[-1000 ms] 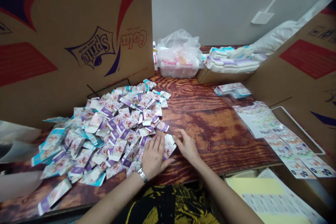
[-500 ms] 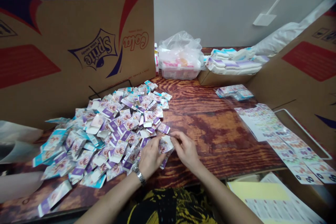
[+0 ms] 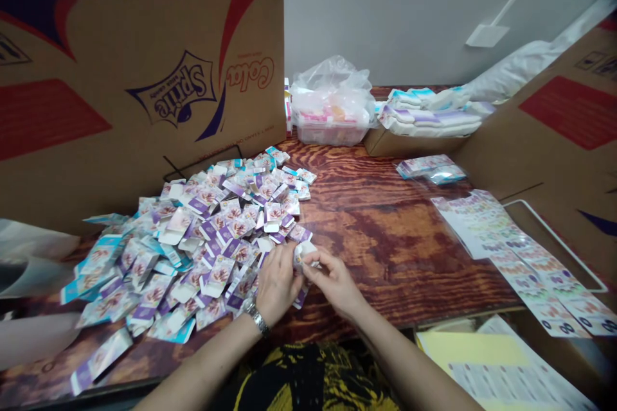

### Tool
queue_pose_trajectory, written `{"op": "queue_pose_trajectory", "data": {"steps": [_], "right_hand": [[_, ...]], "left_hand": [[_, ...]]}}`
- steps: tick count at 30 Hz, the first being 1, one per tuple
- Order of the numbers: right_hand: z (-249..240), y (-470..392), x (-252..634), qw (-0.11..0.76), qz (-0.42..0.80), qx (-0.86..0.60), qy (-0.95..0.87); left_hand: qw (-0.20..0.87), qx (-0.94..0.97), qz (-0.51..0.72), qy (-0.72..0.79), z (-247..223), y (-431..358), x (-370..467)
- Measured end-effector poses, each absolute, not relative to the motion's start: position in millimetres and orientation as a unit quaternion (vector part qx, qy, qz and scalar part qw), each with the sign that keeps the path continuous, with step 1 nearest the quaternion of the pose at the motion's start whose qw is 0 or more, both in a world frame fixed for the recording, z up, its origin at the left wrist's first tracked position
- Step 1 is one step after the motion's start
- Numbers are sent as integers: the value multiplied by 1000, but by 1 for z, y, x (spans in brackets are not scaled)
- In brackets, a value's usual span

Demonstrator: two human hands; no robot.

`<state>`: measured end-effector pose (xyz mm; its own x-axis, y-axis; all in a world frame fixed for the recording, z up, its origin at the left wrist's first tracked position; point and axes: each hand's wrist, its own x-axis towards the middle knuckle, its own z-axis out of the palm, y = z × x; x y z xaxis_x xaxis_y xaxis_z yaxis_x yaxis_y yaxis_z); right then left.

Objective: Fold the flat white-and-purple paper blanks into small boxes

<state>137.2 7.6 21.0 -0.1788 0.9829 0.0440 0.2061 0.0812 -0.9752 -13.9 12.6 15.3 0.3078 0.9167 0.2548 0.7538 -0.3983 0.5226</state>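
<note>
A small printed carton [image 3: 303, 250] with a white end flap is held between both hands at the right edge of a pile of cartons. My left hand [image 3: 278, 279], with a metal watch at the wrist, is closed around its left side. The fingers of my right hand [image 3: 332, 279] pinch its right side near the flap. Part of the carton is hidden by the fingers. The pile of small purple, white and blue cartons [image 3: 231, 225] spreads to the left, many with their end flaps open. Another purple carton lies just beneath my hands.
A large cardboard box [image 3: 202, 26] stands behind the pile. At the back are a bagged plastic tub [image 3: 332, 125] and a low box [image 3: 409, 144] of white packets. Sticker sheets [image 3: 520, 263] lie on the right of the wooden table [image 3: 385, 231], beside another cardboard box [image 3: 563, 122].
The carton has turned and moved slightly up between my hands. My right fingers have shifted left over its flap end, covering more of it. The pile looks the same.
</note>
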Motion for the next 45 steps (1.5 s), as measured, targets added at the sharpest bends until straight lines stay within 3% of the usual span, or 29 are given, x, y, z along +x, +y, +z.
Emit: {"op": "queue_pose_trajectory", "data": {"steps": [3,9,13,17,21,34,41,45], "right_hand": [[28,11,139,409,493,-478,-601],[36,4,146,417,212,-493,-734],[40,3,146,393,306,-470,-728],[46,11,143,435,470,-498,-585],[50,19,141,417,537,-494,-542],[51,-2,126,376,210,-499,-752],[51,5,139,386,322,-511,-698],[53,5,140,391,316,-491,-711]], "left_hand": [[169,793,262,523,18,14,-16],[220,747,317,542,26,14,-19],[215,765,315,519,23,12,-20],[183,809,284,482,20,11,-20],[152,813,283,485,17,8,-21],[125,814,242,513,17,13,-16],[138,825,243,492,24,14,-18],[149,822,258,485,29,16,-20]]}}
